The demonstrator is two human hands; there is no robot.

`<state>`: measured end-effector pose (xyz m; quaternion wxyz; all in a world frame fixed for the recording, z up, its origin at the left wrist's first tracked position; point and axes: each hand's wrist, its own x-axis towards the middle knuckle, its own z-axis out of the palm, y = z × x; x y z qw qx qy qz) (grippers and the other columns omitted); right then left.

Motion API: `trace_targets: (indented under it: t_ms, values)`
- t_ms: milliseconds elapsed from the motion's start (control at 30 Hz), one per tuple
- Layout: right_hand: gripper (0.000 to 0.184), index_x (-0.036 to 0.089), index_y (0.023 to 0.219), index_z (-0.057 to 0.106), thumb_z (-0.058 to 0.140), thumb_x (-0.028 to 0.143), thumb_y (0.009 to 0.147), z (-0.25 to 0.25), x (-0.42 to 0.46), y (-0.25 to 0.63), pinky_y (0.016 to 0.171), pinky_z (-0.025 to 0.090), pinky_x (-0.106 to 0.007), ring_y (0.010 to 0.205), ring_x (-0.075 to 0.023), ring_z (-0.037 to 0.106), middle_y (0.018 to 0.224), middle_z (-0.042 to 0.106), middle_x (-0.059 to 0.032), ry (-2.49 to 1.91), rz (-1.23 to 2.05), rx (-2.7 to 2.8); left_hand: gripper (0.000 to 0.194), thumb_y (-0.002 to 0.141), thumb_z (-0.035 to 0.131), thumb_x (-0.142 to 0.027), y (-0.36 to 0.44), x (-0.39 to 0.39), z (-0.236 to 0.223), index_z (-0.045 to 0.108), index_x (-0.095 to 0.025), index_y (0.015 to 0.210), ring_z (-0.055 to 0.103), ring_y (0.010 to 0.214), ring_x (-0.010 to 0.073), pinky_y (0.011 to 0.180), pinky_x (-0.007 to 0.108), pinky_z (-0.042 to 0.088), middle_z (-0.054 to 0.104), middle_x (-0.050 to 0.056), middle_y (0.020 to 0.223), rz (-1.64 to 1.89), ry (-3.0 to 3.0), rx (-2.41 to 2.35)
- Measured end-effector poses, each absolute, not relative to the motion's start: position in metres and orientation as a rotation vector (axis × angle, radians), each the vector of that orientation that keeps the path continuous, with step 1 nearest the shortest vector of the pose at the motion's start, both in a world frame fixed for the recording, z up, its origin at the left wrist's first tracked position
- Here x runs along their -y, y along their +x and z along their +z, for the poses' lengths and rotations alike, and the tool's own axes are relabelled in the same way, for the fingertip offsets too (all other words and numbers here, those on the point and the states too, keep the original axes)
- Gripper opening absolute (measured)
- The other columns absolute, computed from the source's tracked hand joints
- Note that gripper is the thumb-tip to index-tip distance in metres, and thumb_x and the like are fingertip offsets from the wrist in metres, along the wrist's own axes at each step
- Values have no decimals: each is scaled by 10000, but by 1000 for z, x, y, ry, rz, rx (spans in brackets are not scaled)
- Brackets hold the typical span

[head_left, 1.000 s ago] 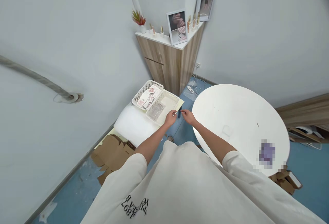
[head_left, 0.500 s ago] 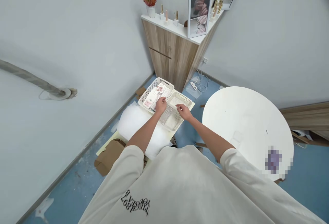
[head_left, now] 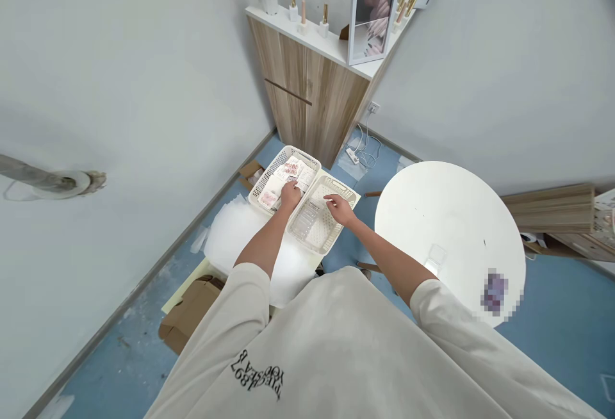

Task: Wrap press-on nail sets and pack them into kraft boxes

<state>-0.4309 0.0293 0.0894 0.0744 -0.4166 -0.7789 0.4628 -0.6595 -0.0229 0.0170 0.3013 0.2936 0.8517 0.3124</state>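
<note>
Left hand [head_left: 291, 195] shifted onto the packets [head_left: 293, 172] in the left basket [head_left: 269, 172], fingers curled, grip indeterminate; right hand [head_left: 340, 209] open, just above the right basket [head_left: 331, 243], near a clear tray [head_left: 305, 223].

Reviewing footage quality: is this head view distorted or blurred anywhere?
In the head view, wide-angle distortion bends the wall edges and stretches the round white table; a purple patch on it is pixelated; lighting is soft and even, without harsh glare; the plastic basket looks fairly sharp.
</note>
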Motion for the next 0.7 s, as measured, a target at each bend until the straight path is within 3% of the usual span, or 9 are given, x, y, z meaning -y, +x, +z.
trace_targets:
  t_ms: [133, 300, 533, 700]
  values:
    - [328, 231, 1221, 664, 461, 257, 964, 87, -31, -431, 938, 502, -338, 1062, -196, 628, 1299, 632, -78, -1259, 1383, 2344, 442, 813, 577, -73, -660, 19, 17, 707, -127, 1232, 612, 1224, 254, 1078, 325, 434, 669, 110, 1322, 846, 749, -2266]
    - [331, 236, 1217, 669, 467, 251, 956, 83, -31, -433, 946, 496, -343, 1052, -194, 630, 1281, 643, -73, -1249, 1364, 2365, 388, 767, 628, -67, -663, 23, 20, 751, -141, 1128, 680, 1070, 226, 988, 299, 487, 747, 87, 1142, 910, 658, -2230]
    - [331, 230, 1196, 674, 462, 233, 941, 79, -29, -435, 955, 494, -346, 1037, -189, 640, 1271, 653, -67, -1201, 1363, 2382, 246, 808, 641, -93, -670, 42, 31, 760, -168, 1010, 700, 938, 214, 903, 332, 536, 760, 63, 986, 1132, 647, -2283]
    - [330, 238, 1193, 666, 483, 219, 920, 88, -27, -438, 943, 508, -349, 1041, -192, 645, 1289, 650, -62, -1137, 1371, 2330, 227, 838, 625, -120, -668, 52, 58, 751, -173, 1019, 688, 902, 200, 900, 352, 550, 731, 84, 1021, 1348, 821, -2275]
